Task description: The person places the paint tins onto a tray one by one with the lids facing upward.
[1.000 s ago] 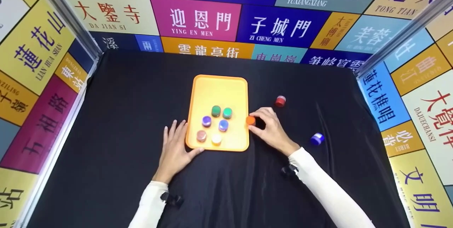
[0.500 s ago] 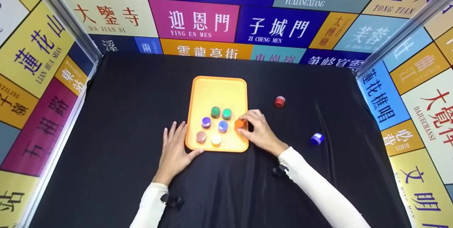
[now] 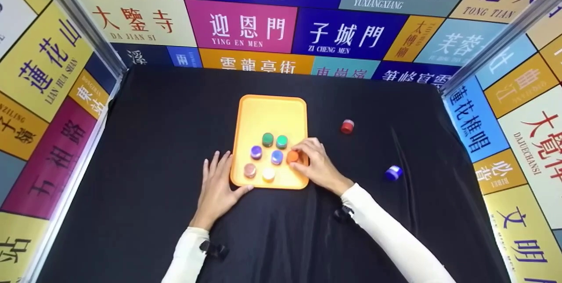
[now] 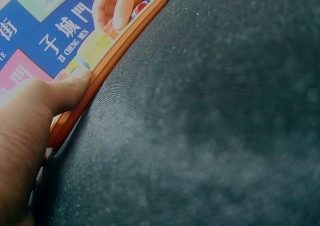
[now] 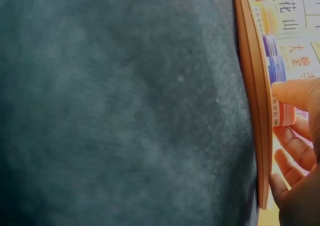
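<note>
My right hand (image 3: 319,165) pinches a small paint jar with an orange lid (image 3: 292,156) between thumb and fingers, at the right side of the yellow-orange tray (image 3: 272,114). In the right wrist view the jar (image 5: 283,110) stands upright just inside the tray's rim (image 5: 257,98). My left hand (image 3: 216,191) rests at the tray's near left corner, fingers spread and straight along its left side, thumb (image 4: 75,88) on the near rim. On the tray stand a blue jar (image 3: 276,157), a purple jar (image 3: 256,152), two green jars (image 3: 268,139), a brownish-pink jar (image 3: 250,170) and a white-topped jar (image 3: 268,174).
Right of the tray, a red jar (image 3: 347,126) and a dark blue jar (image 3: 394,172) lie on the black cloth (image 3: 167,120). Colourful panels with printed characters (image 3: 241,26) wall in the back and sides, with metal posts (image 3: 88,23) at the corners.
My right hand has carried the orange-lidded paint jar leftward from the tray's right edge to a spot inside it, beside the blue jar. The left hand has stayed in place.
</note>
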Action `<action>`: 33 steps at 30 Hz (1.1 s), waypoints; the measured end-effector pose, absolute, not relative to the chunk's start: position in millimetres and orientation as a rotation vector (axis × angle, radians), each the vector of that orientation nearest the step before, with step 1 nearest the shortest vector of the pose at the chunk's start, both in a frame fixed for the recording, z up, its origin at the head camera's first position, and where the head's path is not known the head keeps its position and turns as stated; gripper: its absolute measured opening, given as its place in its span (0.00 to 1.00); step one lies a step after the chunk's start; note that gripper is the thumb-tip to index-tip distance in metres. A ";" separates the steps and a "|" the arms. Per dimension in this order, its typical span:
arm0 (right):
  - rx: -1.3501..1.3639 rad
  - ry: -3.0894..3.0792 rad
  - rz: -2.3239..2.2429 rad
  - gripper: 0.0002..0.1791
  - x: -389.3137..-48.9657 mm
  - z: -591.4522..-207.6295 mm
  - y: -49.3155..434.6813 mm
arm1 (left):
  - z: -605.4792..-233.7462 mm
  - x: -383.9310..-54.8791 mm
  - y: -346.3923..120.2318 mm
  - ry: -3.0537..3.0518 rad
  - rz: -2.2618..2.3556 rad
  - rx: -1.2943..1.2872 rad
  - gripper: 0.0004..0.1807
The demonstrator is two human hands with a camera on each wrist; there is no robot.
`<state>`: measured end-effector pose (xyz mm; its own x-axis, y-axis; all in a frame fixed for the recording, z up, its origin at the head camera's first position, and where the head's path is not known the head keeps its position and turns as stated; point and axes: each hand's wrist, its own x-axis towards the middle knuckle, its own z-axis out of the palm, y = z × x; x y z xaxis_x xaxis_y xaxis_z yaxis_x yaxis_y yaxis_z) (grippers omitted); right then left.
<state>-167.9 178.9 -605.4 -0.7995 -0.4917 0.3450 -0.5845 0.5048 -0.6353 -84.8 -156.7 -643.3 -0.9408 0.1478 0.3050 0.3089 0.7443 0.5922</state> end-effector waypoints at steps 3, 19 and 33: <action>0.925 -2.614 1.204 0.23 -165.6 -605.3 183.5 | -642.7 -85.5 -156.3 -2.708 -0.982 -0.363 0.59; 0.818 -2.599 1.157 0.25 -158.6 -604.7 232.3 | -643.9 -83.5 -156.9 -2.721 -0.988 -0.346 0.59; 0.740 -2.541 1.125 0.22 -154.0 -608.8 272.1 | -643.3 -85.5 -155.8 -2.721 -0.976 -0.341 0.60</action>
